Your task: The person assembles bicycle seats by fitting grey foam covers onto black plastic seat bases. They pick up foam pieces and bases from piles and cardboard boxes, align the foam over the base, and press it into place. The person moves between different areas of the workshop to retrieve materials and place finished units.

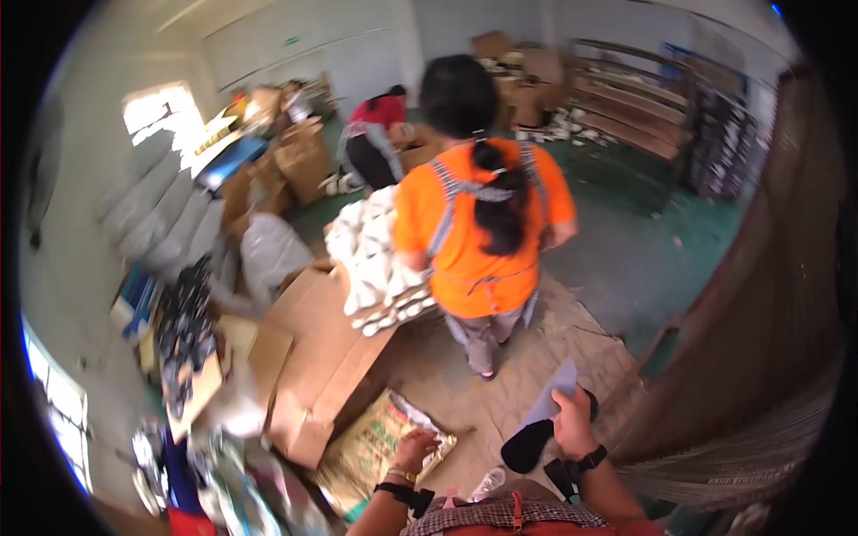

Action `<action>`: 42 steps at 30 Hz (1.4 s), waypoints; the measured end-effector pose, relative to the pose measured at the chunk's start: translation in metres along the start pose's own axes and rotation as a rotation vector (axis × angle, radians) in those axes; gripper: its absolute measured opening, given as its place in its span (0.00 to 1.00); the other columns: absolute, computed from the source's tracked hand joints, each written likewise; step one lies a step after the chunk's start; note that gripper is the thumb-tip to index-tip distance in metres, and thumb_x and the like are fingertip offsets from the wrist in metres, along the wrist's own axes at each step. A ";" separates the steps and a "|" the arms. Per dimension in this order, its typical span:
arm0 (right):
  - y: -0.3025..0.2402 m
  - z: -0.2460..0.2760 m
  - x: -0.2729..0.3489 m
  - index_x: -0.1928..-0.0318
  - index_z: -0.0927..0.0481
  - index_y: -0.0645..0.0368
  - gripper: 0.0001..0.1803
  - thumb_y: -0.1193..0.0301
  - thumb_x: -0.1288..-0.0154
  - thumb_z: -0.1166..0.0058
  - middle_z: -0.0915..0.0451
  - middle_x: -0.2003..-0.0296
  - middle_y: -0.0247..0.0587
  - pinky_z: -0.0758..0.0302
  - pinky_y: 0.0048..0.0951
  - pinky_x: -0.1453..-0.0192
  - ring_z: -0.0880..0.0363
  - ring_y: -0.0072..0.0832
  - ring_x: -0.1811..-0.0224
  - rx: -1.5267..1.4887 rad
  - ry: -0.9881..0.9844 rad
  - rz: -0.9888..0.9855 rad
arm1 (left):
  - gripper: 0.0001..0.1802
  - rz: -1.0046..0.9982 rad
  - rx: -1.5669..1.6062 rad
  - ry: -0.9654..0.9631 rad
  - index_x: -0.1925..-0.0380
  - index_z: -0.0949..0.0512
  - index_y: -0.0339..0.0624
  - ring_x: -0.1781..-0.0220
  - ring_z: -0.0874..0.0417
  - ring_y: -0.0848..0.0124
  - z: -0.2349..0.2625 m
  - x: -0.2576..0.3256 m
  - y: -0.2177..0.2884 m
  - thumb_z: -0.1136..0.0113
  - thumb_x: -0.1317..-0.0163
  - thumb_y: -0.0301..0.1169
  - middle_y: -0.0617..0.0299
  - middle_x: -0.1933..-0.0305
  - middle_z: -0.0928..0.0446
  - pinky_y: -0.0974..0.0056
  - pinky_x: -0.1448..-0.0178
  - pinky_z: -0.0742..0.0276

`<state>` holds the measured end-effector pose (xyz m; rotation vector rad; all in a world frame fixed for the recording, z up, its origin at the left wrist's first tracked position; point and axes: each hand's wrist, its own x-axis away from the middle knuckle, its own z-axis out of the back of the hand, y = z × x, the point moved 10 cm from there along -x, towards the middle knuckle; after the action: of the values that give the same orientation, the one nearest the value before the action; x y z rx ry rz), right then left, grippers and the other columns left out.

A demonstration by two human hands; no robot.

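Note:
My right hand [572,420] grips a black shoe insole [527,444] together with a pale grey sheet [554,391] that sticks up above the fingers. A black watch sits on that wrist. My left hand [416,449], with a bracelet and a black band at the wrist, rests with curled fingers on the open top of a yellowish woven sack [371,447] on the floor. Whether it grips the sack's edge I cannot tell.
A person in an orange shirt [478,223] stands ahead, back to me, carrying a stack of white insoles [375,263]. Flattened cardboard boxes [322,357] lie to the left. Another person in red [380,134] bends farther back. Shelves [626,107] line the far right; a brown door [769,295] is on my right.

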<state>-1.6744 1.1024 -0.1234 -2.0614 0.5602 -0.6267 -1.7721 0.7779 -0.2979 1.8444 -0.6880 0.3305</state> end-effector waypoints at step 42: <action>-0.373 0.206 -0.866 0.48 0.29 0.63 0.17 0.79 0.39 0.51 0.24 0.53 0.39 0.29 0.32 0.45 0.25 0.29 0.51 -0.034 -0.086 -0.111 | 0.32 0.705 0.423 -0.978 0.42 0.34 0.45 0.43 0.26 0.58 -0.943 -0.660 0.006 0.58 0.35 0.57 0.54 0.44 0.27 0.50 0.40 0.32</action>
<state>-2.1579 1.9374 -0.0970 -2.1515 0.4110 -0.5928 -2.2070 1.8433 -0.2900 2.0606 -2.0878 -0.0213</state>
